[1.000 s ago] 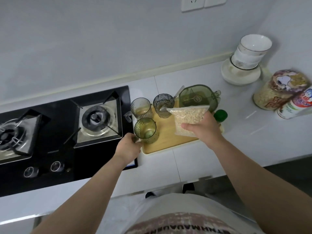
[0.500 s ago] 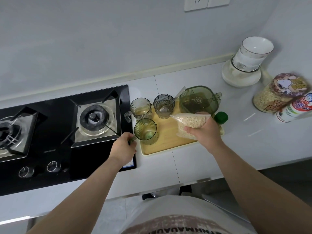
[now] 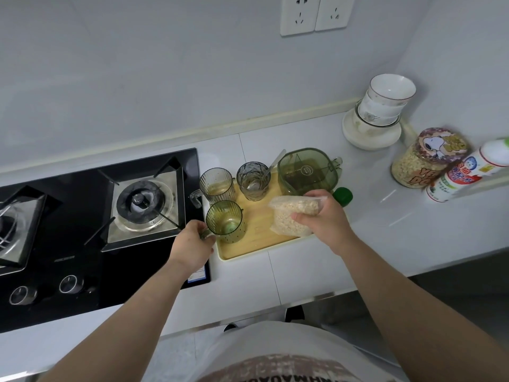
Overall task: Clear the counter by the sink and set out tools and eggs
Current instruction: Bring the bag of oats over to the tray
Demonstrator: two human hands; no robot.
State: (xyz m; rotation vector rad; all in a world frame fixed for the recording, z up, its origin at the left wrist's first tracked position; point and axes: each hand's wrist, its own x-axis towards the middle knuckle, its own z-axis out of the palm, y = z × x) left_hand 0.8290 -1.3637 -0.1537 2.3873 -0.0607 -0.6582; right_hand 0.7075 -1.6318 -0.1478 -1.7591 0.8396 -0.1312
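**Bench point(image 3: 385, 230) beside hob: both hands loaded, lift pending**

Left fingers point(image 3: 206, 237) curled round the handle of the green mug point(image 3: 225, 220). Mug upright on the front-left corner of the tray point(image 3: 248, 250), handle pointing left at the left hand point(image 3: 190, 245).

Right fingers point(image 3: 298, 216) grip the grain bag point(image 3: 286, 223) near its folded top. Bag's long axis runs toward the tray front. Can't tell whether the lower end touches the tray or is just clear of it. Right hand point(image 3: 325, 219) is over the tray's right side.

Behind them on the tray: ribbed mug point(image 3: 217, 184), glass with spoon point(image 3: 252, 179), green lidded jug point(image 3: 307, 172).

My read: each item is already in its nearer hand, so both lift straight up without crossing arms. The counter-clearing step is underway; no eggs or tools in view.
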